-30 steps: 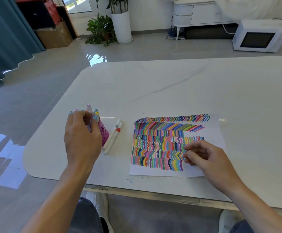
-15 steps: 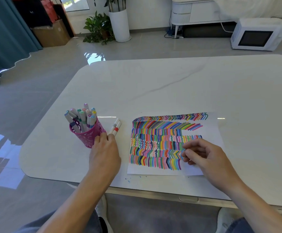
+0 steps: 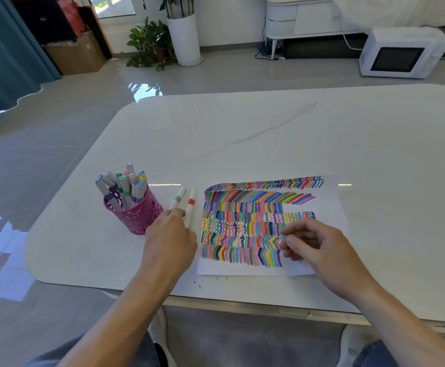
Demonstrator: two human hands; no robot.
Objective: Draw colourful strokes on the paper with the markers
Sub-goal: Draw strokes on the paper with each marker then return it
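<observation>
The paper (image 3: 330, 197), covered in rows of colourful strokes, lies on the white table (image 3: 269, 133). To its left lie two white markers, one grey-banded (image 3: 178, 199) and one red-banded (image 3: 191, 201). My left hand (image 3: 171, 237) curls its fingers down over the near end of the grey-banded marker, and the red one lies along its right side. My right hand (image 3: 319, 245) rests on the paper's lower right. Its curled fingers pinch a small light-blue marker piece (image 3: 284, 237), mostly hidden. A pink cup (image 3: 136, 215) holds several capped markers.
The table's near edge (image 3: 242, 295) runs just below the paper, with small ink specks (image 3: 198, 284) beside it. On the floor beyond stand a white microwave (image 3: 401, 54), a potted plant (image 3: 152, 46) and a cardboard box (image 3: 75, 54).
My left hand left the marker cup and moved right onto the two loose markers, where it has stayed for half a second. My right hand has kept its place on the paper.
</observation>
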